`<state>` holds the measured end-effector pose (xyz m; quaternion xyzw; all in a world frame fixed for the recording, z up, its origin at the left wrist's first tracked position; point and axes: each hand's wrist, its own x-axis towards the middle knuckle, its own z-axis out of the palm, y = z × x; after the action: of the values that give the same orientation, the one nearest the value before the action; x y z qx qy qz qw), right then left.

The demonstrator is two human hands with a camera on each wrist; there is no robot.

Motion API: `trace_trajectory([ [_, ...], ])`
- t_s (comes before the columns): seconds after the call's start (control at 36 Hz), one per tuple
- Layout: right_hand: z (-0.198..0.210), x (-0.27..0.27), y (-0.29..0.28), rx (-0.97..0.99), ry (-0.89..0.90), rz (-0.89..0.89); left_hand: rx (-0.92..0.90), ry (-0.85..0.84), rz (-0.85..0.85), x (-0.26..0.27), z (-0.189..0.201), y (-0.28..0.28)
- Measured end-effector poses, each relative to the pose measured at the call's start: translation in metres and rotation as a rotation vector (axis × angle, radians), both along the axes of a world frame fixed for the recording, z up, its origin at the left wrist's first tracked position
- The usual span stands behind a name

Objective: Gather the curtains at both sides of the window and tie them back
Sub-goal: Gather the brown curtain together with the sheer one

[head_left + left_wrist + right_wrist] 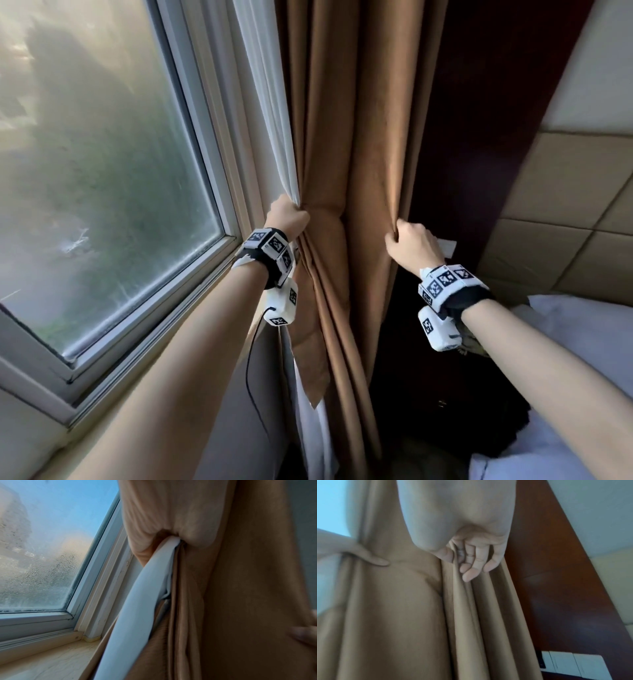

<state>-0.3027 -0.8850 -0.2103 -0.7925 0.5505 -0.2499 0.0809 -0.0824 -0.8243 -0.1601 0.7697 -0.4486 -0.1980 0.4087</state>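
A: Where's the curtain [342, 144] from the hands?

B: Between them and straight ahead. It hangs top to bottom, so its long axis runs vertical, crossing the line from one fist to the other.

A: And the hands themselves?

B: The left hand [287, 217] is curled tight round the window-side folds, with the white liner [270, 113] caught in the same grip. The right hand [412, 245] pinches the fold on the far side, fingers [471, 566] curled into the cloth, just in front of the dark wood panel [479, 102].

A: Level with each other?

B: Nearly; the left sits a little higher. A slack belly of curtain bulges between them.

A: So what does the next move hang on?

B: I'd say that gap. The fists are apart across the width, and the cloth needs to be one bundle before any tie goes round it. Either could travel, but the left already holds the thicker bunch, so bringing the right across to it looks the shorter job.

A: A tie-back anywhere?

B: I can't make one out.
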Motion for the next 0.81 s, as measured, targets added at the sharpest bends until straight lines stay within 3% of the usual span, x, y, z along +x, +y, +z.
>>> trace_trajectory([
  [0.25, -0.005, 0.016, 0.052, -0.148, 0.062, 0.129, -0.006, 0.004, -0.018, -0.01, 0.003, 0.008],
  [0.42, -0.005, 0.07, 0.063, -0.015, 0.025, 0.258, -0.009, 0.035, -0.103, -0.023, 0.007, 0.011],
  [0.53, -0.004, 0.093, 0.062, 0.008, 0.054, 0.267, 0.007, 0.18, -0.195, -0.027, 0.016, 0.014],
  [0.64, -0.004, 0.101, 0.057, -0.011, 0.119, 0.305, 0.049, 0.472, -0.343, -0.019, 0.019, 0.019],
  [0.69, -0.005, 0.103, 0.055, -0.028, 0.138, 0.322, 0.054, 0.531, -0.388, -0.016, 0.018, 0.016],
  [0.75, -0.006, 0.106, 0.051, -0.025, 0.127, 0.345, 0.007, 0.421, -0.278, -0.016, 0.014, 0.01],
  [0.81, -0.006, 0.108, 0.047, 0.002, 0.121, 0.381, -0.022, 0.203, -0.13, -0.014, 0.008, 0.002],
])
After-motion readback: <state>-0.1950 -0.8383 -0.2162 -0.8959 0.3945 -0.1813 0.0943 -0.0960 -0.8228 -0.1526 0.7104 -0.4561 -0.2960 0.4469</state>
